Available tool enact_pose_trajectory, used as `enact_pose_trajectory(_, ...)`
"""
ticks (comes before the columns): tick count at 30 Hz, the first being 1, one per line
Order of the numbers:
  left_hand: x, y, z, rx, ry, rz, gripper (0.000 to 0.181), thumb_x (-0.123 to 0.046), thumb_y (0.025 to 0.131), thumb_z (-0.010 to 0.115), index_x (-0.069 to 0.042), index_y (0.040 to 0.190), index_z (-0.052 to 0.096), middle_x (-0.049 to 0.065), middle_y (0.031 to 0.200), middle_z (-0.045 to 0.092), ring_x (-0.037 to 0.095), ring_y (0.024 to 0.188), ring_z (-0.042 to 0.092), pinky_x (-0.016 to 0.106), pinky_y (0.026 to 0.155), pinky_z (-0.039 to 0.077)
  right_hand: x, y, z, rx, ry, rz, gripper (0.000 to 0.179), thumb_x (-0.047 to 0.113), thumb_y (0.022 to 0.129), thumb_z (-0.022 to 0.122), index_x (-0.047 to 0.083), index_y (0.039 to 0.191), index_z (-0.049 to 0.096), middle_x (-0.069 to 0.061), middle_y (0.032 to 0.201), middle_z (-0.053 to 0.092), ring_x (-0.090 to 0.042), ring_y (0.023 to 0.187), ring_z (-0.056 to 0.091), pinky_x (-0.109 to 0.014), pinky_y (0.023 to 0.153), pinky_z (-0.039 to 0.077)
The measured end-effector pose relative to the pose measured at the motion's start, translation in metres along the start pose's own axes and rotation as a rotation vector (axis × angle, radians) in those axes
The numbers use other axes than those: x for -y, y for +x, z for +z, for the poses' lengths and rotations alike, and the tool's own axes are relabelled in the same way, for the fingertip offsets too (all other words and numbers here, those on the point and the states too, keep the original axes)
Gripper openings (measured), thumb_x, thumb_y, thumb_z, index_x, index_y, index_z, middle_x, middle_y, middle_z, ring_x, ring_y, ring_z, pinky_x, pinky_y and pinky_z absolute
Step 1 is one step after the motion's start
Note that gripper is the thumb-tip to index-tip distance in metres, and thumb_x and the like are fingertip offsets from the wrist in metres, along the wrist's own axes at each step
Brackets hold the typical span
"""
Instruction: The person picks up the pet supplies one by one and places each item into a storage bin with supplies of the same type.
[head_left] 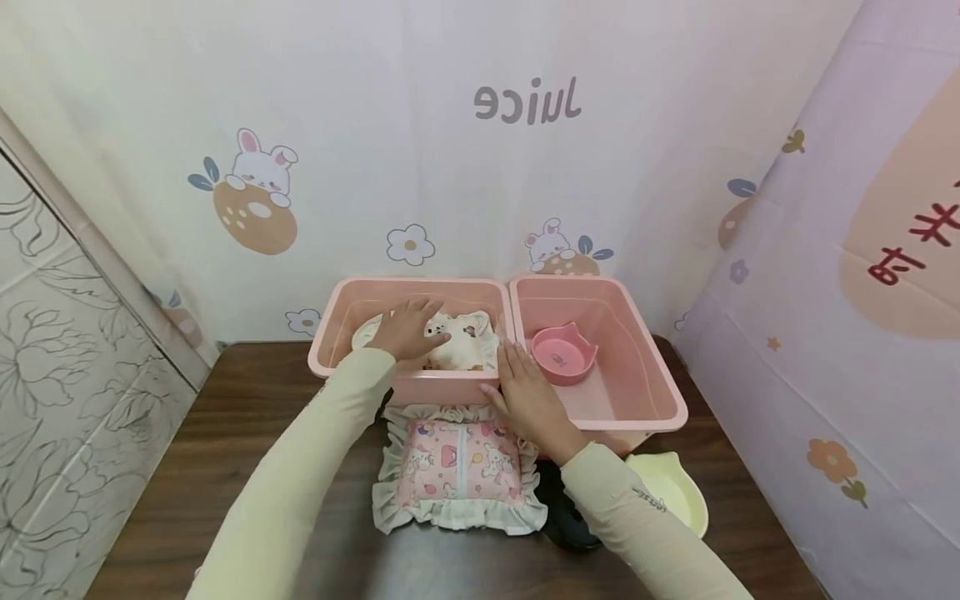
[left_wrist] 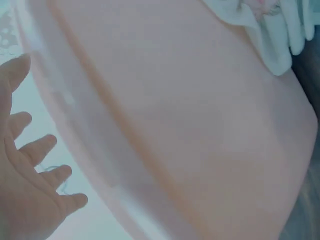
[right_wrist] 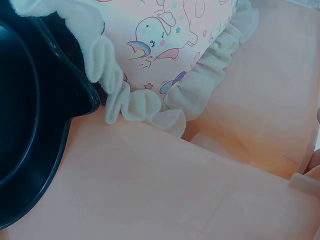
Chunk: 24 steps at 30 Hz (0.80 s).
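Observation:
My left hand (head_left: 408, 329) is over the left pink bin (head_left: 442, 388), above a white cloth with small printed figures (head_left: 465, 340). Its fingers are spread in the left wrist view; whether they touch the cloth is unclear. My right hand (head_left: 528, 396) lies with straight fingers at the near corner where the left bin meets the right pink bin (head_left: 637, 429). Inside the right bin sits a pink cat-eared bowl (head_left: 562, 354). In front of the left bin, a pink printed pillow (head_left: 461, 462) with a pale ruffled edge lies close to my right hand.
Partly hidden by my right forearm are a black bowl (right_wrist: 20, 115) and a pale yellow-green cat-eared bowl (head_left: 675, 487) on the dark wooden table (head_left: 247, 417). A printed curtain (head_left: 360, 150) hangs behind the bins, with another printed sheet (head_left: 795, 333) along the right.

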<state>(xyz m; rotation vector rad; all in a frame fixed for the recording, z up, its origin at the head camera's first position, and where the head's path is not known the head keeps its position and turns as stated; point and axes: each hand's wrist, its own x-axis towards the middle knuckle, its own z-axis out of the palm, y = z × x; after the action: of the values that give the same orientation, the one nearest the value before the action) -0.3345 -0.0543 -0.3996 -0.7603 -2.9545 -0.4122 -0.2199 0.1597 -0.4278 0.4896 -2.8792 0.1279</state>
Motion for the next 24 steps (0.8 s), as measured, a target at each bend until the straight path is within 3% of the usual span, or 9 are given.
enact_pose_trajectory(7, -0.013, -0.016, -0.024, 0.0, 0.013, 0.002, 0.066, -0.047, 0.085, 0.051, -0.018, 0.14, 0.028, 0.01, 0.143, 0.029, 0.035, 0.13, 0.023, 0.053, 0.102, 0.02, 0.0, 0.0, 0.0, 0.004, 0.002, -0.003, 0.07, 0.046, 0.091, 0.037, -0.003, 0.138, 0.023, -0.018, 0.144, 0.021, -0.029, 0.133, 0.018, -0.04, 0.107, 0.017)
enact_pose_trajectory(12, -0.018, -0.036, -0.033, -0.01, 0.013, 0.034, 0.069, -0.047, 0.085, 0.052, -0.019, 0.142, 0.024, 0.008, 0.145, 0.023, 0.032, 0.132, 0.018, 0.054, 0.103, 0.015, -0.002, -0.001, 0.0, 0.01, 0.004, 0.001, 0.071, 0.048, 0.091, 0.036, -0.003, 0.138, 0.023, -0.019, 0.144, 0.021, -0.029, 0.134, 0.017, -0.041, 0.107, 0.017)
enact_pose_trajectory(18, -0.021, -0.063, -0.031, -0.048, 0.001, 0.065, 0.069, -0.048, 0.084, 0.052, -0.021, 0.141, 0.025, 0.008, 0.146, 0.022, 0.035, 0.131, 0.019, 0.059, 0.1, 0.014, -0.001, -0.001, 0.0, 0.017, 0.008, 0.001, 0.071, 0.048, 0.091, 0.035, -0.003, 0.139, 0.022, -0.019, 0.144, 0.021, -0.029, 0.134, 0.016, -0.041, 0.107, 0.017)
enact_pose_trajectory(24, -0.025, -0.087, -0.019, -0.071, -0.009, 0.101, 0.069, -0.047, 0.083, 0.053, -0.022, 0.141, 0.026, 0.006, 0.146, 0.021, 0.037, 0.131, 0.018, 0.061, 0.099, 0.015, -0.001, -0.001, 0.001, 0.009, 0.003, -0.007, 0.071, 0.048, 0.091, 0.035, -0.003, 0.138, 0.022, -0.019, 0.144, 0.021, -0.029, 0.134, 0.017, -0.041, 0.106, 0.019)
